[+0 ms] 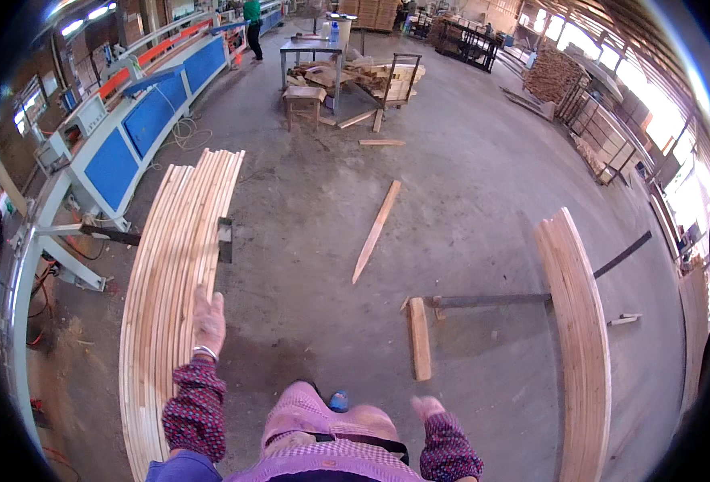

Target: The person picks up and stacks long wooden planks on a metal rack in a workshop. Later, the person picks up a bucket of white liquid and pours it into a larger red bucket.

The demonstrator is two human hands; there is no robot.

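My left hand [209, 323] lies against the right edge of a stack of long, pale wooden strips [166, 297], its fingers stretched along the outermost strip. The strips lie side by side on dark metal supports at my left. Near my body on the right hangs my right hand [428, 407], over the floor and touching none of the wood. It is small and blurred, so its finger pose is unclear; I see nothing in it. Another stack of long wooden boards [578, 337] rests at the far right on a dark metal bar [491, 301].
A blue and white machine [154, 112] runs along the left. A short wood block [420, 341] and a pointed wooden strip [377, 230] are ahead of me. Farther off are a metal table [313, 46], a wooden stool [303, 98], scrap wood, a cart [401, 80] and a person in green [252, 24].
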